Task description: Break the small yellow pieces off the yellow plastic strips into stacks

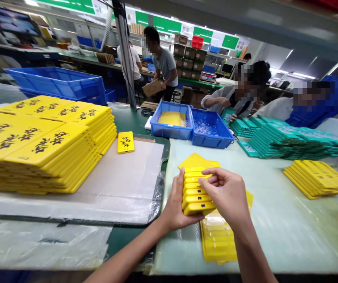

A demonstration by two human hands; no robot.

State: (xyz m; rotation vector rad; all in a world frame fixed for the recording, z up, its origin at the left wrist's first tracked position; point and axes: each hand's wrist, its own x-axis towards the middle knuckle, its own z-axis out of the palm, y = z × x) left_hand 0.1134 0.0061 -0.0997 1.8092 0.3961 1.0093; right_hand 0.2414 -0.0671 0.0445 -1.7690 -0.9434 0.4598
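Note:
A short stack of yellow power banks, with small dark ports on their near ends, is gripped in my left hand. The fingers of that hand wrap round the stack's left side and underside. My right hand is at the upper right of the stack, thumb and index finger pinched close to the ends of the power banks. Whatever lies between those fingertips is too small to make out. Below the hands, yellow sheets with clear strips lie on the table, and more yellow sheet shows behind the stack.
Large piles of yellow power banks with black lettering stand at left, near a single one. Ahead are two blue bins. Teal stacks and a smaller yellow pile sit at right. Co-workers are beyond.

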